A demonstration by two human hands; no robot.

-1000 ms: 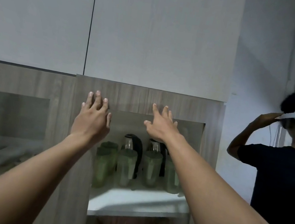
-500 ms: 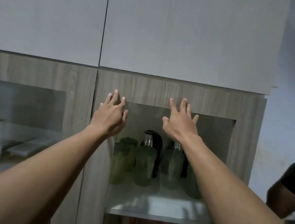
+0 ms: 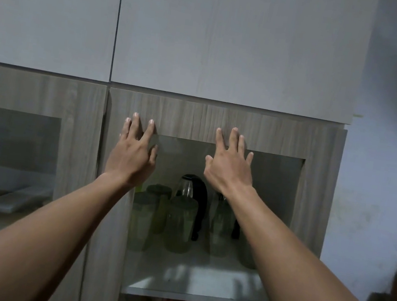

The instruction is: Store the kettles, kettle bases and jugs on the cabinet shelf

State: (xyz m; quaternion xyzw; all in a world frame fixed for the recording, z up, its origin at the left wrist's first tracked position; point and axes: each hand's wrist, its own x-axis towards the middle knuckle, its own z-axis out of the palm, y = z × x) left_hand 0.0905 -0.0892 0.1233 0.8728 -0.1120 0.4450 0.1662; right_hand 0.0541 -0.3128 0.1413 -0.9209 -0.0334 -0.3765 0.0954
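Cabinet door (image 3: pixel 221 123): left hand (image 3: pixel 132 157), right hand (image 3: pixel 230 169) flat, fingers spread; jugs (image 3: pixel 180 223) seemingly behind glass.

Head camera faces the cabinet door (image 3: pixel 221 123) squarely, at arm's reach.

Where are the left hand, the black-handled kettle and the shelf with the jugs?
left hand (image 3: pixel 132 157), head view, on the back of the hand.
kettle (image 3: pixel 201 196), head view, on its black handle, behind the glass.
shelf (image 3: pixel 197 281), head view, on a bare white part in front of the jugs.
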